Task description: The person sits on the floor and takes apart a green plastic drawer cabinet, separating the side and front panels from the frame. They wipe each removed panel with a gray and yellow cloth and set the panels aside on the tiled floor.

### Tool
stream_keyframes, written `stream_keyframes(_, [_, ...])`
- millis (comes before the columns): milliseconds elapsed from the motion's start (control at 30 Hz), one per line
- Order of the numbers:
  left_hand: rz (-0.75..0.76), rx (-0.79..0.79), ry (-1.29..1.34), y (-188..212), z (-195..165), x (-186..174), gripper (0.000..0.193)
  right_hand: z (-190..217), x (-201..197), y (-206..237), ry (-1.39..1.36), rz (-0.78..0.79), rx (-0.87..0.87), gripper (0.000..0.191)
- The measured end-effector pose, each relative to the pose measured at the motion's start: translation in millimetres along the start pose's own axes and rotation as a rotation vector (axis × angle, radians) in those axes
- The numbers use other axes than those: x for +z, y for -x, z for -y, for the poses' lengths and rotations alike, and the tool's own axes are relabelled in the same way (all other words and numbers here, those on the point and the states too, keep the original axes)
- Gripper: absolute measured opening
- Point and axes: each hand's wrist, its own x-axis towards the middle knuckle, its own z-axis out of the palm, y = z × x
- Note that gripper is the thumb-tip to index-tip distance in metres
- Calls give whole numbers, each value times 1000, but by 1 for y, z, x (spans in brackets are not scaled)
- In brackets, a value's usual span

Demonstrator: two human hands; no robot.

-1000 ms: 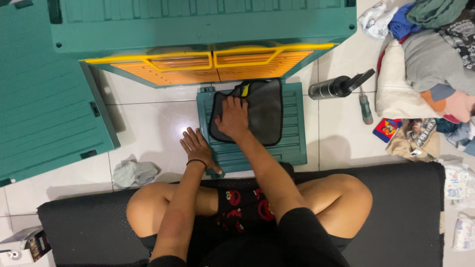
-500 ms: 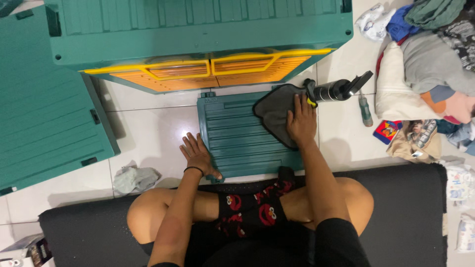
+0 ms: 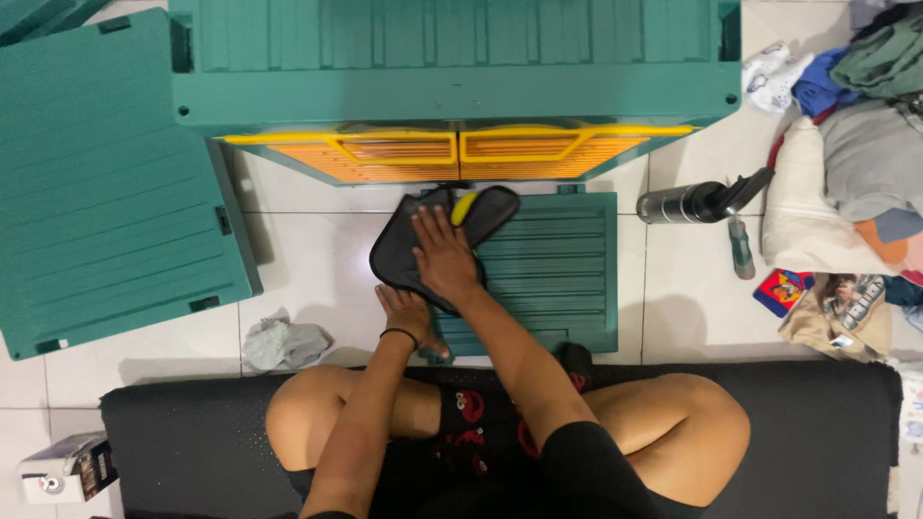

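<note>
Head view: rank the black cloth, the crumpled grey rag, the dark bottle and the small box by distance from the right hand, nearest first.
1. black cloth: under the right hand, on the small green panel.
2. crumpled grey rag: floor, lower left.
3. dark bottle: floor, to the right.
4. small box: far lower-left corner.

head view, straight down, near floor [image 3: 308, 259]
</note>
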Motion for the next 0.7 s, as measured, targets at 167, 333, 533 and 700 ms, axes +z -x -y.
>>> stream_keyframes(167, [-22, 23, 22, 8, 8, -1, 164, -15, -8, -5, 32, 26, -39, 58])
stream_keyframes(333, [-129, -12, 123, 31, 11, -13, 179, -59, -36, 19, 176, -74, 156, 55])
stream_keyframes(533, [-111, -3, 154, 35, 13, -16, 180, -24, -23, 17, 204, -133, 313, 62])
stream_keyframes(700, [-67, -3, 41, 25, 11, -9, 166, 25, -3, -19, 22, 70, 109, 63])
